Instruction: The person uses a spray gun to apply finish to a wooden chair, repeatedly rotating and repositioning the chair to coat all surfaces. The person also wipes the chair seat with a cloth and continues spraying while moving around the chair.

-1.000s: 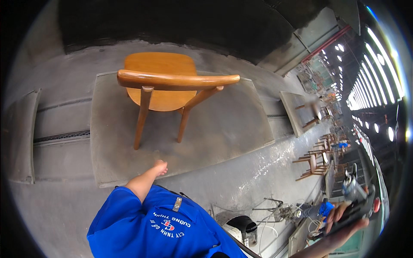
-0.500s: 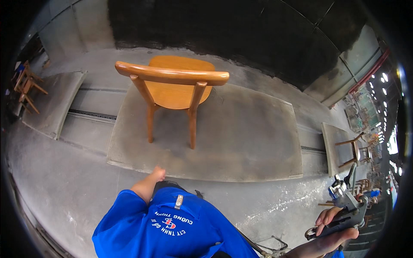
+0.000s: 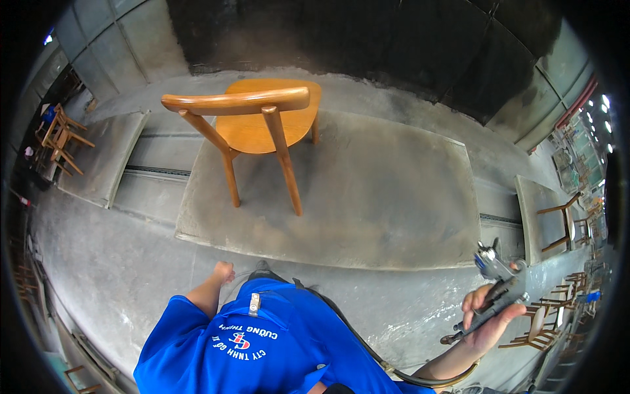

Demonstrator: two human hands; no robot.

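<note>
My right hand [image 3: 482, 322] is wrapped round a metal spray gun [image 3: 502, 289], held up at the right with its nozzle end pointing up and away. A dark hose [image 3: 367, 341] runs beside my blue shirt toward my right forearm. My left hand [image 3: 225, 272] hangs low at my left side, fingers curled, with nothing visible in it. Ahead of me a brown wooden chair [image 3: 266, 128] stands upright on a flat grey platform [image 3: 380, 197], its curved backrest nearest me. Both hands are apart from the chair.
A dark-stained wall [image 3: 367, 52] rises behind the platform. More chairs stand on similar platforms, one chair [image 3: 65, 134] at far left and another [image 3: 566, 220] at right. Several chairs [image 3: 541, 322] stand farther right. A floor track [image 3: 157, 173] runs between platforms.
The spray gun and my right hand have moved left and upward in view. My left hand sits slightly farther left. The chair is now seen from farther right, and the whole view has shifted.
</note>
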